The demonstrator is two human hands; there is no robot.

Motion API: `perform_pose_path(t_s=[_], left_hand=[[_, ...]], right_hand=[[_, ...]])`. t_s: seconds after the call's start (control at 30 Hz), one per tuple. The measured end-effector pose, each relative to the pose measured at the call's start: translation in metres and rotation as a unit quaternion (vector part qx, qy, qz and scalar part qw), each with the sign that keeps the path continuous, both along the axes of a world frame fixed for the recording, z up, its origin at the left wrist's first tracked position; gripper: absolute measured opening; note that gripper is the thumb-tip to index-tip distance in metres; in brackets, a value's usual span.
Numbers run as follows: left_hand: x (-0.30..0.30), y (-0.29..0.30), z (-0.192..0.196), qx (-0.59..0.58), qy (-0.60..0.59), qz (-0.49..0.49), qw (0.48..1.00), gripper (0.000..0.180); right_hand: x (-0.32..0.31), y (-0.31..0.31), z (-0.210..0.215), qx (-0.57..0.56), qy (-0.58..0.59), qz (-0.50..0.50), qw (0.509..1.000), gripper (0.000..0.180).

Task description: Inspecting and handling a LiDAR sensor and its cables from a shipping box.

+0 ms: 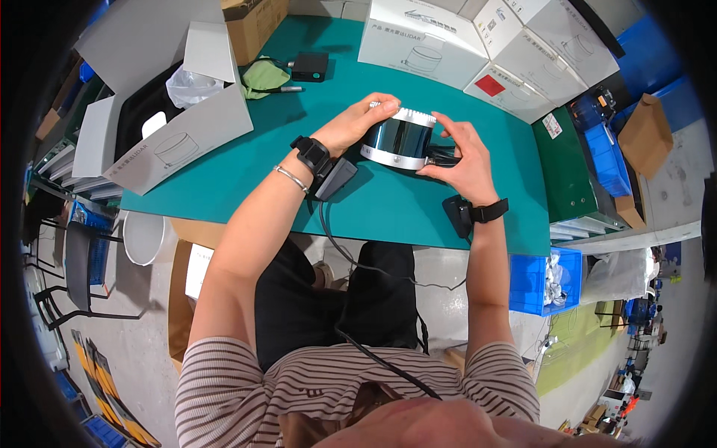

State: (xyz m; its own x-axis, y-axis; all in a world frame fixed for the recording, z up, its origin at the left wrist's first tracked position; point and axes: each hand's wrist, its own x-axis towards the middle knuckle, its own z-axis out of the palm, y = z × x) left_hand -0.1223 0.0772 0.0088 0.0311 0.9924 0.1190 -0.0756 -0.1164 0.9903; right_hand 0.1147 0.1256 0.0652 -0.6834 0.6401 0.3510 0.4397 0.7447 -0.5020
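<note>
A short cylinder-shaped device (401, 140) with a dark glossy band and silver rims lies on its side on the green table (388, 205). My left hand (360, 119) grips its upper left rim. My right hand (461, 153) holds its right end, where a black cable connector (442, 155) sticks out. Both wrists wear black bands, and a small black box (335, 178) with a cord sits under my left wrist.
An open white carton (160, 112) with a plastic bag inside stands at the left. Several closed white boxes (485, 45) fill the back right. A small black box (310, 66) and green cloth (263, 76) lie behind. Blue bins (536, 282) sit at the right.
</note>
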Motion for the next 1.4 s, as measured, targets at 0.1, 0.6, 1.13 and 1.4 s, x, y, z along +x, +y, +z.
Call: perform_pose_path(t_s=[0.1,0.6,1.13,1.4], left_hand=[[-0.001,-0.002,0.003,0.002,-0.004,-0.01,1.0,0.058],[0.0,0.001,-0.004,0.015,-0.025,-0.045,0.999,0.056],[0.001,-0.002,0.0,-0.012,-0.051,-0.004,0.999,0.062],[0.006,-0.01,0.013,-0.061,-0.136,0.076,0.986,0.073]], right_hand=[[0.0,-0.001,-0.002,0.003,0.012,0.0,1.0,0.084],[0.01,0.023,-0.03,-0.075,0.207,-0.03,0.975,0.032],[-0.004,0.021,-0.034,0.011,0.28,-0.088,0.956,0.016],[-0.023,0.026,-0.014,0.049,0.148,-0.118,0.981,0.025]])
